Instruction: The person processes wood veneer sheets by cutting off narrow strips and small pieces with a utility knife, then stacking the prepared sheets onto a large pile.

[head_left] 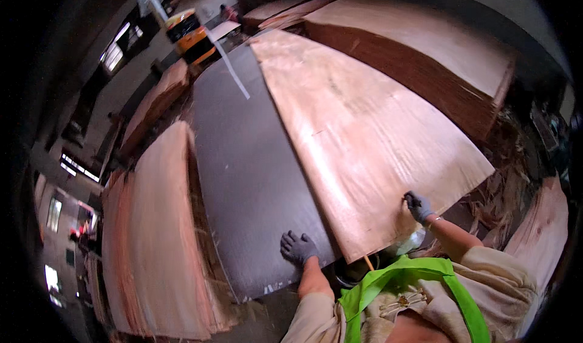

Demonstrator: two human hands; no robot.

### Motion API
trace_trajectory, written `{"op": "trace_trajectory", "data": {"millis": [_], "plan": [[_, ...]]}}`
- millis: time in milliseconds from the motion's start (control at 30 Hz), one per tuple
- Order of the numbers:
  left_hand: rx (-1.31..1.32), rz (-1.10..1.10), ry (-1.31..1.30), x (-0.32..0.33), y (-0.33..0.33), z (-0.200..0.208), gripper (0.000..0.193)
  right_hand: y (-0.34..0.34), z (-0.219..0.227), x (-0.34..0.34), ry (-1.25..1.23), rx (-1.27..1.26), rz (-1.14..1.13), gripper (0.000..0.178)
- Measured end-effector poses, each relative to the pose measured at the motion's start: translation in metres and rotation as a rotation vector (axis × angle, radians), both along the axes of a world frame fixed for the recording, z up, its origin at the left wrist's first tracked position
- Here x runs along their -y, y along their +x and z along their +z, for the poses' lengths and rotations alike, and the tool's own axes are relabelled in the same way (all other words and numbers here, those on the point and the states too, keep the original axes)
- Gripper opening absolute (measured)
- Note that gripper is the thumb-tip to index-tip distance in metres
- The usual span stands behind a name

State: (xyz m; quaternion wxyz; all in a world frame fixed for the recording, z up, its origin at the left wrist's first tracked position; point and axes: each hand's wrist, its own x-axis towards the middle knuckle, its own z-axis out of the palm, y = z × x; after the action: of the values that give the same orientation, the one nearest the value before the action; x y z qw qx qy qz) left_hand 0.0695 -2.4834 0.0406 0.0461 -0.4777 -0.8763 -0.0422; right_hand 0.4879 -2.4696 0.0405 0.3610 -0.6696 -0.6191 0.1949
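My left hand (297, 247), in a grey glove, lies flat with its fingers spread on a dark grey panel (243, 161). A large, thin, pale wood veneer sheet (358, 136) covers the right side of that panel, and its near left corner curves downward. My right hand (418, 206), also gloved in grey, is over the veneer sheet close to its near edge. The right fingers are curled closed; whatever may be between them is hidden. Below the sheet's near edge, a thin orange stick (368, 262) pokes out beside a pale plastic bag (410, 243).
Stacked veneer sheets (164, 234) stand to the left, and a taller veneer stack (419, 45) is at the far right. Torn veneer scraps (504, 203) lie to the right. An orange-and-black box (190, 36) on a slanted pole rises beyond the panel's far left.
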Motion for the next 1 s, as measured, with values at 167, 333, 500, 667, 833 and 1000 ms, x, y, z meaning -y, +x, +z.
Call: {"op": "trace_trajectory", "data": {"millis": [167, 333, 500, 667, 833, 1000], "plan": [[0.141, -0.037, -0.098, 0.000, -0.006, 0.007, 0.061, 0.011, -0.009, -0.002, -0.066, 0.029, -0.004, 0.018], [0.239, -0.333, 0.009, -0.004, 0.005, 0.003, 0.072, -0.011, 0.008, -0.002, -0.111, 0.055, 0.007, 0.016], [-0.127, -0.922, -0.097, 0.010, 0.118, 0.036, 0.075, 0.006, 0.002, 0.007, -0.089, 0.071, -0.028, 0.017], [-0.219, -0.933, -0.369, 0.019, 0.137, 0.031, 0.074, -0.006, 0.016, 0.005, -0.095, 0.052, -0.006, 0.017], [-0.203, -0.951, -0.342, 0.019, 0.137, 0.028, 0.073, -0.003, 0.005, 0.007, -0.103, 0.047, 0.001, 0.020], [0.048, -0.939, -0.324, 0.010, 0.132, 0.040, 0.067, -0.004, 0.003, 0.006, -0.027, 0.050, 0.012, 0.017]]}}
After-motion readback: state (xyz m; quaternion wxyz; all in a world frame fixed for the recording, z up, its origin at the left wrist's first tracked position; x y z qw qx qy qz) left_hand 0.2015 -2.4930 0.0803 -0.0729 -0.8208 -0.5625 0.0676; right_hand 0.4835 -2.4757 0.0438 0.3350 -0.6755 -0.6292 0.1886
